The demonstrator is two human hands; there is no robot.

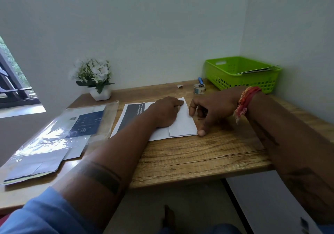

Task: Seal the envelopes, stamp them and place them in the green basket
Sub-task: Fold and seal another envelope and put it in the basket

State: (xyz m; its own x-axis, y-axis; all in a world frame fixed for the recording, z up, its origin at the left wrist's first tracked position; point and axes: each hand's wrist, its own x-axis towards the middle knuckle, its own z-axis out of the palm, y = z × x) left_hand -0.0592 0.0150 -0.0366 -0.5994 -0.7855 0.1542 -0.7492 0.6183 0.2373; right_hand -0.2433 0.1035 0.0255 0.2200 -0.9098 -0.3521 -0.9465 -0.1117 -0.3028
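A white envelope [182, 123] lies on the wooden desk [198, 154], its flap folded over to the left. My left hand [166, 111] presses flat on the envelope's left part, fingers stretched toward its far edge. My right hand [209, 110] touches the envelope's right edge, thumb tip at the near right corner and a finger at the far edge. The green basket [242, 73] stands at the back right corner with an envelope [258, 69] leaning on its rim. A roll of stamps [199, 89] sits in front of the basket.
A printed sheet with a dark band [130, 115] lies under the envelope. A plastic sleeve of papers [59, 136] covers the desk's left. A flower pot [99, 82] stands at the back. A blue pen [201, 80] and a small white cap [179, 86] lie near the roll.
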